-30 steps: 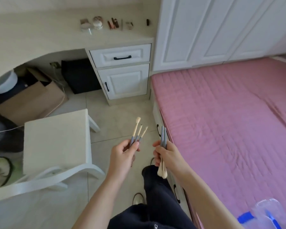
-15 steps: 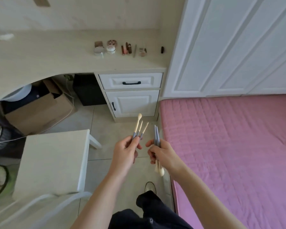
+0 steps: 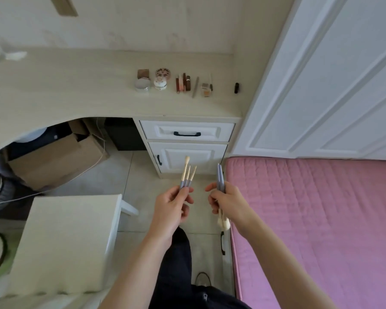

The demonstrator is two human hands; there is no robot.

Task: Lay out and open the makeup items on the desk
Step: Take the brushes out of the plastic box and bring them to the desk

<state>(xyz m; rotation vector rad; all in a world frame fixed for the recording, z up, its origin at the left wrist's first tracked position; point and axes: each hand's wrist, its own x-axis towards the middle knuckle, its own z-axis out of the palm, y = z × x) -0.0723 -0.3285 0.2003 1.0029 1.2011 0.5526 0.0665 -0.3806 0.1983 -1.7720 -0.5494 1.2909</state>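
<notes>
- Ahead, the pale desk (image 3: pixel 80 90) runs along the wall, its right end meeting the white wardrobe (image 3: pixel 334 85).
- Makeup items (image 3: pixel 183 82) lie in a row near the desk's right end, well apart from me.
- My left hand (image 3: pixel 171 208) pinches three small brushes (image 3: pixel 187 175), bristles up.
- My right hand (image 3: pixel 228 201) grips two brushes (image 3: pixel 220 177), bristles down.
- Tiled floor (image 3: pixel 138 181) lies open between the white stool (image 3: pixel 65 241) on my left and the pink bed (image 3: pixel 316 230) on my right.
</notes>
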